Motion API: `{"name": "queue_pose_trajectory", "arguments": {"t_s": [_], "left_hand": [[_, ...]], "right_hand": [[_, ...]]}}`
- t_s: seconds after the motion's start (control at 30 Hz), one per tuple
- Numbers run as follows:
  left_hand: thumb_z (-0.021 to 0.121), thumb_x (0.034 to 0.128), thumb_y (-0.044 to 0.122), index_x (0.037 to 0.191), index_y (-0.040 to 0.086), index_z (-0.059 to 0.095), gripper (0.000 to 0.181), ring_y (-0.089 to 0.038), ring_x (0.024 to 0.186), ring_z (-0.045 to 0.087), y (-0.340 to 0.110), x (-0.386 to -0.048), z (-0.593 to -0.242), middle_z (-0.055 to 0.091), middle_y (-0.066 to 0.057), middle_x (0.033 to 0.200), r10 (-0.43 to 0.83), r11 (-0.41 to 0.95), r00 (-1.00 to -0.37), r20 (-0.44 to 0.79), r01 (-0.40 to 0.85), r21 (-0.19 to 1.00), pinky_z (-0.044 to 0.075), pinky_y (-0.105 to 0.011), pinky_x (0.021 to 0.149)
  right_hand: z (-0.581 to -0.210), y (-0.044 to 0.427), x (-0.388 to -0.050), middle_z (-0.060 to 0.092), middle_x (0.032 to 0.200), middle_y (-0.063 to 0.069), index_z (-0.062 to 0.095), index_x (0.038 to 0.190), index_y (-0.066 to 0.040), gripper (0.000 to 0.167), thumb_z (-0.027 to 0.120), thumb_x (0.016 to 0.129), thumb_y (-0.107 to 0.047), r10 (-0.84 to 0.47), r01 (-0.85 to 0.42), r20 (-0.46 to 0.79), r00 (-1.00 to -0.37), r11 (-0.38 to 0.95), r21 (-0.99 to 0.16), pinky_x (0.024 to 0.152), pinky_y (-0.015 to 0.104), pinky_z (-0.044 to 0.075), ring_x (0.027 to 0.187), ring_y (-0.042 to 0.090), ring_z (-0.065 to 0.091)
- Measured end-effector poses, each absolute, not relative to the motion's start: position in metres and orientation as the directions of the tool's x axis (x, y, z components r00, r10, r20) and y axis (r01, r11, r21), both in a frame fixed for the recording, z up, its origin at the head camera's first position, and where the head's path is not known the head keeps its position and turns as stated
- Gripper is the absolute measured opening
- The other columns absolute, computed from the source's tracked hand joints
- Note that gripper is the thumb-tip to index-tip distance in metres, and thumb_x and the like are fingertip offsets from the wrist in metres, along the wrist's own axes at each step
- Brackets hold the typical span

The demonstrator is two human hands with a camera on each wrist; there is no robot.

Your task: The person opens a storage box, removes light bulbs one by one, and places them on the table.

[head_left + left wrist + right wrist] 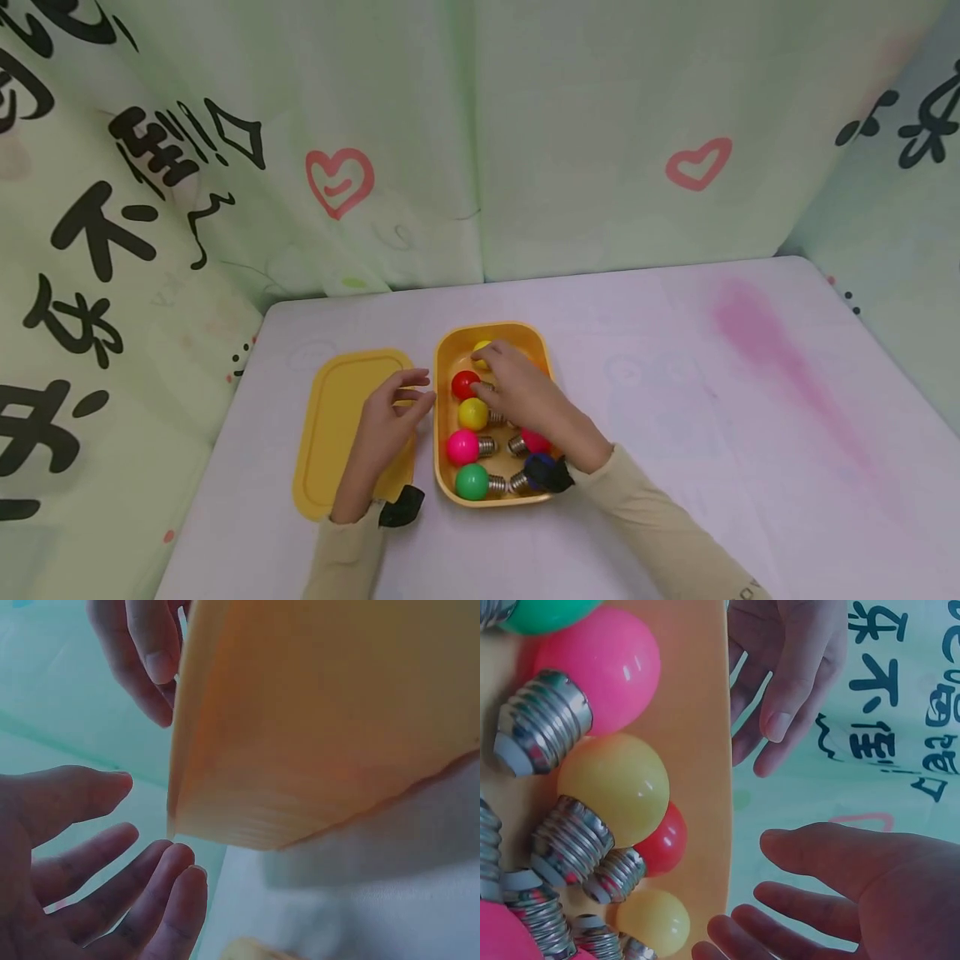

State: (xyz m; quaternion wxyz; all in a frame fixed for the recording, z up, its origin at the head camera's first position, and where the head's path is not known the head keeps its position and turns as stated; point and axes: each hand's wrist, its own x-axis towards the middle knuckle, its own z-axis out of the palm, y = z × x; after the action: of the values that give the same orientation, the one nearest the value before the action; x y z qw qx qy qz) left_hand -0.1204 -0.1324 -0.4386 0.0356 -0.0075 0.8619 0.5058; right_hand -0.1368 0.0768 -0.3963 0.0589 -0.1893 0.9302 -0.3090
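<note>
An amber plastic box (517, 327) holds several coloured light bulbs with silver screw bases. Down its left side lie a yellow bulb (481, 350), a red bulb (465, 384), a second yellow bulb (472, 413), a pink bulb (462, 447) and a green bulb (472, 482). Over the box's far part reaches my right hand (525, 392), hiding some of the bulbs; in the right wrist view its fingers are spread with nothing in them. My left hand (390, 425) hovers between the lid and the box's left wall, fingers loosely bent and holding nothing.
A flat yellow lid (322, 467) lies left of the box on the white table (675, 517). At the box's near right are another pink bulb (535, 442) and a blue bulb (537, 467). Pale green printed curtains (570, 150) hang behind and beside the table.
</note>
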Motion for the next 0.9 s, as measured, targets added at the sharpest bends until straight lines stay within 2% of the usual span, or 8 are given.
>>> {"name": "queue_pose_trajectory", "arguments": {"t_s": [0.23,0.5,0.9], "left_hand": [[0.073,0.0913,0.02,0.132,0.015,0.06,0.043,-0.022,0.107,0.065,-0.129,-0.122,-0.442,0.065,-0.005,0.122,0.037,0.477,-0.996,-0.083,-0.056,0.877,0.057,-0.04,0.093],[0.072,0.0912,0.014,0.135,0.013,0.059,0.046,-0.021,0.095,0.068,-0.129,-0.122,-0.445,0.065,-0.01,0.116,0.053,0.417,-0.987,-0.149,-0.114,0.902,0.061,-0.032,0.074],[0.073,0.0905,0.011,0.136,0.013,0.059,0.047,-0.019,0.082,0.068,-0.13,-0.125,-0.446,0.064,-0.012,0.111,0.065,0.348,-0.982,-0.177,-0.144,0.926,0.061,-0.031,0.065]], "right_hand": [[-0.399,0.081,-0.143,0.056,0.128,0.017,0.059,0.13,0.001,0.042,0.068,0.094,-0.018,-0.366,-0.294,-0.007,-0.931,0.759,-0.58,0.103,0.041,0.05,0.116,0.029,0.055],[-0.4,0.081,-0.15,0.053,0.131,0.018,0.056,0.132,0.002,0.046,0.069,0.093,-0.017,-0.35,-0.27,-0.032,-0.936,0.775,-0.571,0.104,0.042,0.05,0.12,0.031,0.052],[-0.405,0.083,-0.162,0.052,0.136,0.02,0.053,0.135,0.003,0.049,0.069,0.095,-0.02,-0.339,-0.254,-0.069,-0.938,0.811,-0.527,0.107,0.044,0.047,0.124,0.033,0.051]]}}
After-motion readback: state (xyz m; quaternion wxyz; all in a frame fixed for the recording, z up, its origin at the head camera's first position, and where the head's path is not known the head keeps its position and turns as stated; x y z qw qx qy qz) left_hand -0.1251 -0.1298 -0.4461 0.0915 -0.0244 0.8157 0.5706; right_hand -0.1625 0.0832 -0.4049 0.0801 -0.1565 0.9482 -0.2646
